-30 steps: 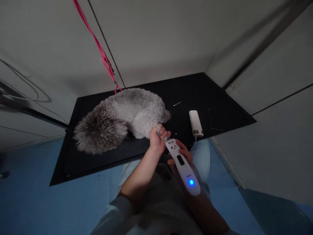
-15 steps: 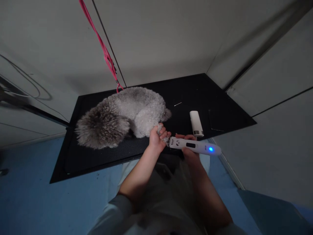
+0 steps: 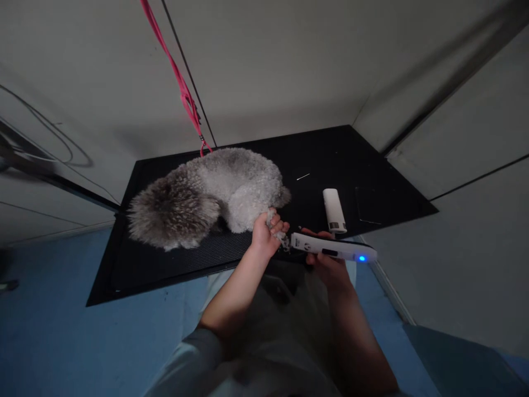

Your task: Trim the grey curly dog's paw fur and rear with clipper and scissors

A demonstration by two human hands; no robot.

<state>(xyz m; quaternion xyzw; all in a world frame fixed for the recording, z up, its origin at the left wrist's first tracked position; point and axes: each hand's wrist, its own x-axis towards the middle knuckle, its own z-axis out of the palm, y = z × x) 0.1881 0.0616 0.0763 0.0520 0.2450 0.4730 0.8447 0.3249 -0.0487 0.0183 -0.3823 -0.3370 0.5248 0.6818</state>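
A grey curly-coated dog (image 3: 239, 182) lies on a black grooming table (image 3: 318, 154), its fluffy darker head at the left. My left hand (image 3: 268, 236) is closed around one of the dog's paws (image 3: 283, 239), whose furry end pokes out past the fingers. My right hand (image 3: 326, 262) grips a white hair clipper (image 3: 314, 244) with a lit blue light. The clipper's blade end points left, close to the paw, with a small gap of loose fur between them. Some of the right fingers are hidden behind the clipper.
On the table to the right stand a white cylindrical object (image 3: 334, 209) and a thin cotton swab (image 3: 303, 176). A pink leash (image 3: 182, 82) runs up from behind the dog. Pale walls border the table's back, and the blue floor (image 3: 136, 342) shows below.
My right hand has drawn the clipper slightly right, away from the paw, and rolled it so its face tilts. The left hand keeps its hold. The view shifted a little.
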